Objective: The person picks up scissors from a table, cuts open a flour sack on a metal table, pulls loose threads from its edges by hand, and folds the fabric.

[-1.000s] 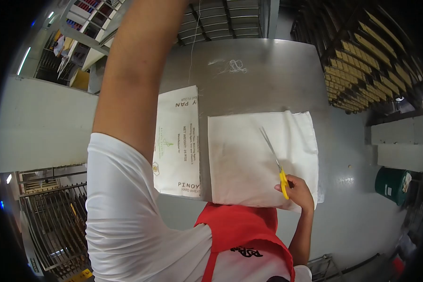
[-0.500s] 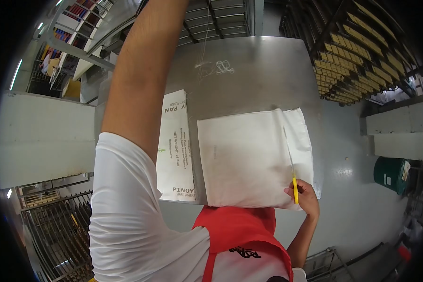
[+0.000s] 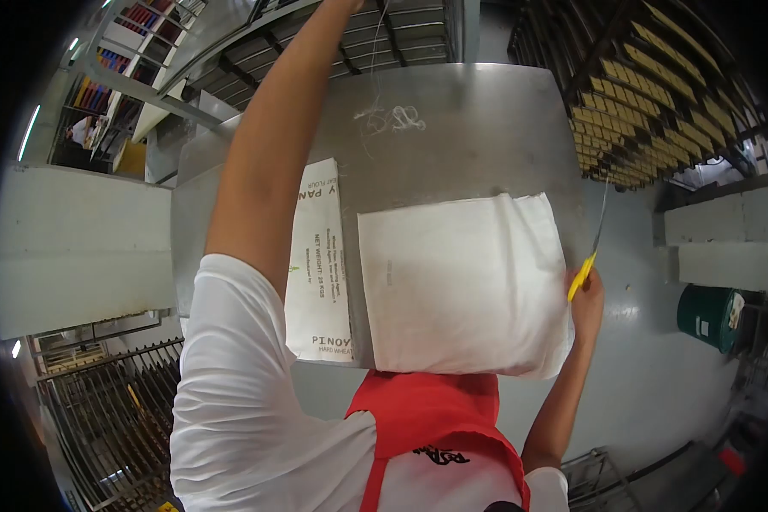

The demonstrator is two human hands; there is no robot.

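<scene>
My left arm reaches up and away to the top edge, where only a bit of my left hand (image 3: 346, 4) shows; its fingers are out of frame. Thin white thread (image 3: 377, 51) hangs near it. My right hand (image 3: 589, 299) is closed around the yellow handle of a knife (image 3: 583, 275), its long thin blade pointing away, off the table's right side. Close by lies a plain white sack (image 3: 461, 286), flat on the metal table (image 3: 486, 136). A printed flour sack (image 3: 322, 264) lies left of it, partly hidden by my left arm.
A tangle of white thread (image 3: 407, 119) lies at the table's far side. Racks with trays (image 3: 648, 102) stand at the far right, and another rack (image 3: 115, 418) at lower left. A green bin (image 3: 706, 317) sits on the floor to the right.
My right hand has moved right and away from me, lifting the knife off the white sack to beyond its right edge. My left arm has stretched farther up and away.
</scene>
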